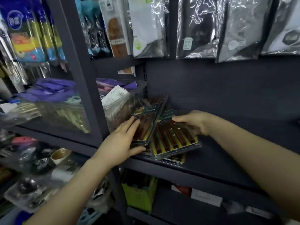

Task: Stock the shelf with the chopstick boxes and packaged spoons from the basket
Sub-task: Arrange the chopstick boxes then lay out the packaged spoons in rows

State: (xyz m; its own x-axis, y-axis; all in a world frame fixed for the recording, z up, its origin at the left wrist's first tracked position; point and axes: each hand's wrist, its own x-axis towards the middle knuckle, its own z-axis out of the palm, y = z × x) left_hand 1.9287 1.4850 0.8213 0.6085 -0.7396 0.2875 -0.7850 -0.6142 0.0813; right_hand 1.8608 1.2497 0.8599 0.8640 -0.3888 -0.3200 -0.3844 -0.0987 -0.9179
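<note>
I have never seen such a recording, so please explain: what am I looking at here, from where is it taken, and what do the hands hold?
There is no machine, only a person's two bare hands, filmed by one camera worn on the head, looking forward and down. The left hand steadies a chopstick box standing tilted on the dark shelf. The right hand holds another chopstick box, lying on a low stack. Bagged goods hang above.

bare shelf [227, 161] right of boxes [173, 137]
</note>
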